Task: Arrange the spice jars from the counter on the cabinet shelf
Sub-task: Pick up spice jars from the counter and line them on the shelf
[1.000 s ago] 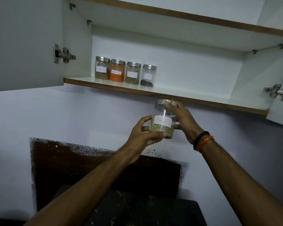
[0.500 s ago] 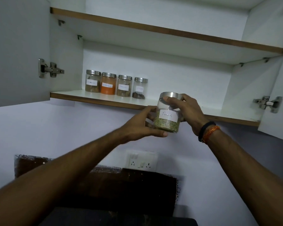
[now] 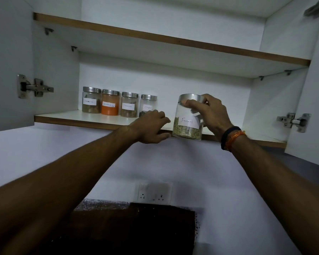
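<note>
A glass jar labelled Fennel (image 3: 187, 124), with a steel lid and green seeds at the bottom, is held upright at the front edge of the lower cabinet shelf (image 3: 81, 117). My right hand (image 3: 209, 112) grips it round the lid and upper glass from the right. My left hand (image 3: 150, 127) is at the shelf edge just left of the jar, its loosely curled fingertips at the jar's side. Further left on the shelf stand a brown spice jar (image 3: 91, 100), an orange powder jar (image 3: 110, 102), another brown spice jar (image 3: 129, 104) and a jar labelled Cloves (image 3: 147, 105), in a row.
Both cabinet doors stand open, with hinges at the left (image 3: 34, 87) and right (image 3: 293, 121). An upper shelf (image 3: 173, 40) spans the cabinet overhead. Bare shelf surface stretches right of the fennel jar. A wall socket (image 3: 153, 193) sits below, above a dark backsplash.
Both hands have raised the fennel jar from below the shelf to its front edge. My left hand has slid off the jar's front to its left side.
</note>
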`<state>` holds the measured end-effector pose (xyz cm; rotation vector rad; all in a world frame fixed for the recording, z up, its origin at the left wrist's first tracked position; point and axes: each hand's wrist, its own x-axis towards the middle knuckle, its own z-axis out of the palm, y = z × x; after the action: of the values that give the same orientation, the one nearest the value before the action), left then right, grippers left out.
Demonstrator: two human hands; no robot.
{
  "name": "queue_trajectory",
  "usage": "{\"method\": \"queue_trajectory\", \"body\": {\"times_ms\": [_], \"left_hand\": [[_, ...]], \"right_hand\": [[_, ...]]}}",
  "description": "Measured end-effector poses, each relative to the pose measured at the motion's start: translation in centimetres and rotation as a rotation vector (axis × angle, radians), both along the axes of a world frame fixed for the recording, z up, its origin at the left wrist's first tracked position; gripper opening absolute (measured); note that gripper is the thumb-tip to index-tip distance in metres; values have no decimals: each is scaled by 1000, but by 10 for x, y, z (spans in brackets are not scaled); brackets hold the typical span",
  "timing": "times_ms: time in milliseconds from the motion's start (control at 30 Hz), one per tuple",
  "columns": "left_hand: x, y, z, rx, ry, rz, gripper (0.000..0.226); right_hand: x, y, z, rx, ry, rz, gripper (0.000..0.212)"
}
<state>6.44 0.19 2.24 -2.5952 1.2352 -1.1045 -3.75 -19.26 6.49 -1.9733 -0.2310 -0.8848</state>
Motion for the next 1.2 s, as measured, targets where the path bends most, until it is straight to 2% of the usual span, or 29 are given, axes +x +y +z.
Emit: {"method": "queue_trajectory", "body": {"times_ms": [200,367,733,1200], "left_hand": [[35,1,11,176,233,153,79],[52,3,7,186,177,122,95],[55,3,8,98,164,73,79],[61,0,9,56,252,54,76]], "right_hand": [[13,-7,17,-42,-29,-43,41],[38,-10,29,-88,-50,-64,53],[137,-7,37,-81,0,-60,54],[236,-10,35,-90,170,-83,67]]}}
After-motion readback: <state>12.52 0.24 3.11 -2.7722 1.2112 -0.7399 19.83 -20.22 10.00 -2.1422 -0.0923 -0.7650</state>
